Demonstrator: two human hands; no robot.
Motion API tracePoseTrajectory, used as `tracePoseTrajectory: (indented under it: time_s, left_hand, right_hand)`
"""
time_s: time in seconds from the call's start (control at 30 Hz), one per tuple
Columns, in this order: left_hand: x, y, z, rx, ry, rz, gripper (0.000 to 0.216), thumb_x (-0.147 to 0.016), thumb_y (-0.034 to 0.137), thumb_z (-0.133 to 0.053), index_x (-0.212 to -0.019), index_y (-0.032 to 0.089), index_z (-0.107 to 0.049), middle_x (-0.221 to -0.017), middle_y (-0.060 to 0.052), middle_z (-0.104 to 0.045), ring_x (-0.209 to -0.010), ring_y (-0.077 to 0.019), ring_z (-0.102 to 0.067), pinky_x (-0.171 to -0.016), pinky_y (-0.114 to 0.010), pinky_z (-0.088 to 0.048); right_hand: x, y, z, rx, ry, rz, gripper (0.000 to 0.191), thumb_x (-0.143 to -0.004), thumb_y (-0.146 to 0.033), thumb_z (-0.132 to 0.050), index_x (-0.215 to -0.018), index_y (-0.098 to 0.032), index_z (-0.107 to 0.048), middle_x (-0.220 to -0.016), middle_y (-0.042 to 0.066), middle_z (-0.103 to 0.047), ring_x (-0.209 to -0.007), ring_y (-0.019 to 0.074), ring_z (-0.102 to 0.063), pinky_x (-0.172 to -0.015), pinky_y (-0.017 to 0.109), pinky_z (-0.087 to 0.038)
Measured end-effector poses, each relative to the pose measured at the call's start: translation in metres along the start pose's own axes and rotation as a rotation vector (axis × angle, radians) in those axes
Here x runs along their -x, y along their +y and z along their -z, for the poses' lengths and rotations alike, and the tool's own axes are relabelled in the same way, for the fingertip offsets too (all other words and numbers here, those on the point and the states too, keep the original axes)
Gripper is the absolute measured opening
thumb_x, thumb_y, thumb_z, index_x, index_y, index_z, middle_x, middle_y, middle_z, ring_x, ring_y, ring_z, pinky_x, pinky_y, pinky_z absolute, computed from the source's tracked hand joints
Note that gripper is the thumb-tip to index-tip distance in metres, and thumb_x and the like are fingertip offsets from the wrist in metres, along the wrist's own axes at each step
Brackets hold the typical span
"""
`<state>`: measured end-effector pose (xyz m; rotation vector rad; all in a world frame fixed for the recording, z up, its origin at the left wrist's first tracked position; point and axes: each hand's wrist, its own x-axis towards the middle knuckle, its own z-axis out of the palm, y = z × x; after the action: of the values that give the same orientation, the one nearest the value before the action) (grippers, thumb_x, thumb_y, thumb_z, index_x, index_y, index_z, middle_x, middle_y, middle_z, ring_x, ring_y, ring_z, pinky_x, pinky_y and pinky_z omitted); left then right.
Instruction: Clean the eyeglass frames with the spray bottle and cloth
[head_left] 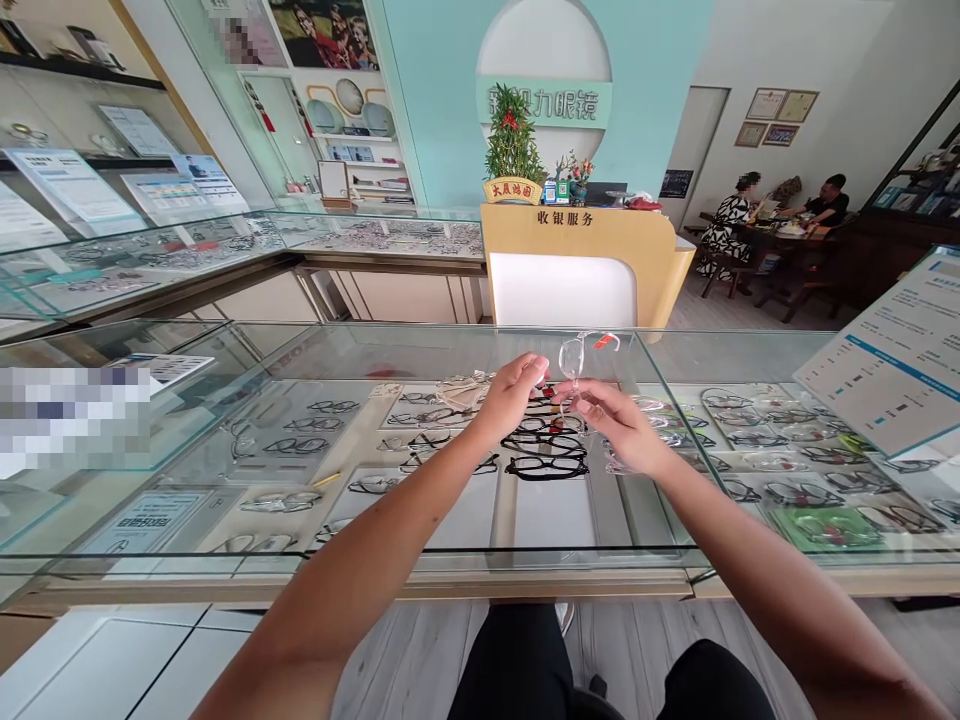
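At 6 o'clock, trouser legs [514,665]: dark; nearest item, below the counter edge.
Display counter [360,588]: glass-topped; spans the view from 9 to 3 o'clock, with rows of spectacles.
Black glasses [547,467]: several pairs in a column between 4 and 5 o'clock, nearer than the fingertips.
Left hand [510,395]: just off centre, at 4 o'clock; fingers curled toward the thumb, beside the clear glasses [571,358]. Cannot tell whether they touch or grip anything.
Right hand [619,420]: between 3 and 4 o'clock; thumb and fingers clamped on the clear glasses.
Clear glasses: 3 o'clock, held on edge, one lens uppermost; red tag [604,341] by the temple. Step in hand, by judgement: handling this single pair. Next move calls for a light, steady hold on the thin frame.
Reception desk [652,245]: between 1 and 2 o'clock, beyond the counter.
Seated people [735,222]: 2 o'clock, farthest, at a table.
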<state>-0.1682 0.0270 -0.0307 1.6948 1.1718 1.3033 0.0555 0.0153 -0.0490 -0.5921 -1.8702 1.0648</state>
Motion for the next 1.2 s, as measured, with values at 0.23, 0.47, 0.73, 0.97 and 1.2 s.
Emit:
tracePoseTrajectory:
  time_s: [0.23, 0.47, 0.73, 0.97, 1.2]
  left_hand:
    - [0.002, 0.006, -0.001, 0.000, -0.035, -0.023, 0.056, -0.095, 0.078, -0.048, -0.080, 0.025, -0.057, -0.078, -0.002, -0.054, -0.076, -0.0214, -0.053, -0.078, -0.037, -0.051]
    - [0.005, 0.015, -0.001, 0.002, -0.024, -0.057, 0.059, -0.094, 0.081, -0.050, -0.078, 0.025, -0.058, -0.077, -0.004, -0.054, -0.078, -0.0227, -0.054, -0.077, -0.038, -0.053]
    - [0.002, 0.005, -0.002, 0.070, -0.020, 0.015, 0.058, -0.095, 0.080, -0.052, -0.084, 0.024, -0.060, -0.089, -0.005, -0.063, -0.086, -0.0235, -0.061, -0.079, -0.037, -0.054]
    - [0.007, -0.004, -0.007, -0.083, -0.234, 0.006, 0.055, -0.098, 0.075, -0.054, -0.082, 0.023, -0.059, -0.082, -0.002, -0.061, -0.078, -0.0196, -0.056, -0.075, -0.034, -0.047]
    - [-0.009, -0.007, 0.011, 0.194, -0.087, 0.179, 0.074, -0.084, 0.096, -0.061, -0.086, 0.023, -0.065, -0.081, -0.002, -0.063, -0.074, -0.0187, -0.061, -0.074, -0.035, -0.060]
  right_hand:
    - [-0.001, -0.002, -0.001, 0.011, -0.031, 0.016, 0.039, -0.110, -0.062, -0.063, -0.136, -0.036, -0.079, -0.131, 0.006, -0.083, -0.126, 0.0283, -0.077, -0.105, 0.050, -0.065]
    - [-0.001, -0.004, -0.003, -0.006, -0.045, 0.006, 0.040, -0.110, -0.062, -0.064, -0.135, -0.036, -0.079, -0.130, 0.006, -0.083, -0.123, 0.0280, -0.077, -0.101, 0.049, -0.066]
    - [-0.003, 0.000, 0.002, -0.003, 0.072, -0.004, 0.041, -0.108, -0.064, -0.066, -0.132, -0.034, -0.079, -0.126, 0.005, -0.084, -0.121, 0.0271, -0.077, -0.109, 0.048, -0.061]
    - [-0.006, -0.004, 0.006, -0.066, 0.156, -0.027, 0.045, -0.105, -0.066, -0.068, -0.134, -0.032, -0.078, -0.128, 0.006, -0.084, -0.112, 0.0253, -0.074, -0.110, 0.046, -0.058]
    - [-0.006, -0.004, 0.009, -0.074, 0.190, -0.034, 0.043, -0.106, -0.066, -0.068, -0.132, -0.032, -0.079, -0.126, 0.005, -0.084, -0.109, 0.0250, -0.073, -0.104, 0.044, -0.057]
